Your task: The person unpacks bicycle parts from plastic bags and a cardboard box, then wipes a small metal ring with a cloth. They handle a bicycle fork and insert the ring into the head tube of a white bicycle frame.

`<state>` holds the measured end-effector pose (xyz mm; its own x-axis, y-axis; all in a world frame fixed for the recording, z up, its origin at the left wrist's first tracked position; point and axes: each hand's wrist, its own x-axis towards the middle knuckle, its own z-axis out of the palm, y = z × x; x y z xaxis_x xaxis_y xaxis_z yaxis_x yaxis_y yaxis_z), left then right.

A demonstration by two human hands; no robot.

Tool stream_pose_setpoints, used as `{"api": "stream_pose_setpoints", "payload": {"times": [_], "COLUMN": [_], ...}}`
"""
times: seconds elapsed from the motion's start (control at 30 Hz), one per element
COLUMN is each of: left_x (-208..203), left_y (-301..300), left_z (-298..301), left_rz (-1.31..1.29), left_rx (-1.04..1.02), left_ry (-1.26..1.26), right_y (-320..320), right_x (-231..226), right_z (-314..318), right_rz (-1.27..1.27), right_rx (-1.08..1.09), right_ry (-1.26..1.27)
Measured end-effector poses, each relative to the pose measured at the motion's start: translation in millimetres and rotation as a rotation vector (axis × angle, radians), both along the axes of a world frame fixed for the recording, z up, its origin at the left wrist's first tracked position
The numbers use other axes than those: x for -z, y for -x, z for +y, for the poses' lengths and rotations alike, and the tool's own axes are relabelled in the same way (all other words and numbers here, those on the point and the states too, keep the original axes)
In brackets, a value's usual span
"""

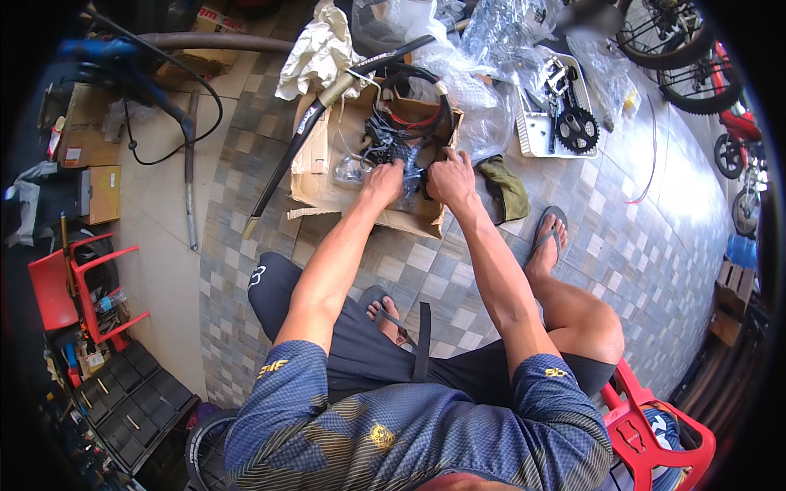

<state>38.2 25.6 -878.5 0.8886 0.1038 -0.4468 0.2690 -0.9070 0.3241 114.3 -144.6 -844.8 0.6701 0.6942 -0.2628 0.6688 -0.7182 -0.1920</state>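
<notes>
Hands at cardboard box, tiled floor

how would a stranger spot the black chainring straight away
Find the open cardboard box at the upper centre, then look right to the white tray. The black chainring lies at that tray's lower right corner, the only large toothed disc among its parts.

Matt cardboard box, glossy plastic

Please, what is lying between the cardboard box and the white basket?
In the head view, clear plastic wrapping lies between the cardboard box and the white basket. Nearer the person lies a green cloth-like item.
</notes>
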Motion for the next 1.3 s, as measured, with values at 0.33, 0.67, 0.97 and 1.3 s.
{"api": "stream_pose_setpoints", "payload": {"times": [0.33, 0.67, 0.97, 1.3], "left_x": [-21, -3, 50, 59], "left_y": [-2, -10, 3, 8], "left_z": [33, -29, -22, 5], "left_rz": [0.397, 0.091, 0.074, 0.043], "left_rx": [-0.393, -0.747, -1.142, -0.943], "left_ry": [0.059, 0.017, 0.672, 0.998], "right_y": [1, 15, 11, 7], "right_x": [23, 32, 39, 41], "right_z": [4, -1, -4, -4], "right_rz": [0.014, -0.024, 0.007, 0.102], "right_rx": [0.060, 0.083, 0.078, 0.093], "right_ry": [-0.090, -0.209, -0.248, -0.294]}}
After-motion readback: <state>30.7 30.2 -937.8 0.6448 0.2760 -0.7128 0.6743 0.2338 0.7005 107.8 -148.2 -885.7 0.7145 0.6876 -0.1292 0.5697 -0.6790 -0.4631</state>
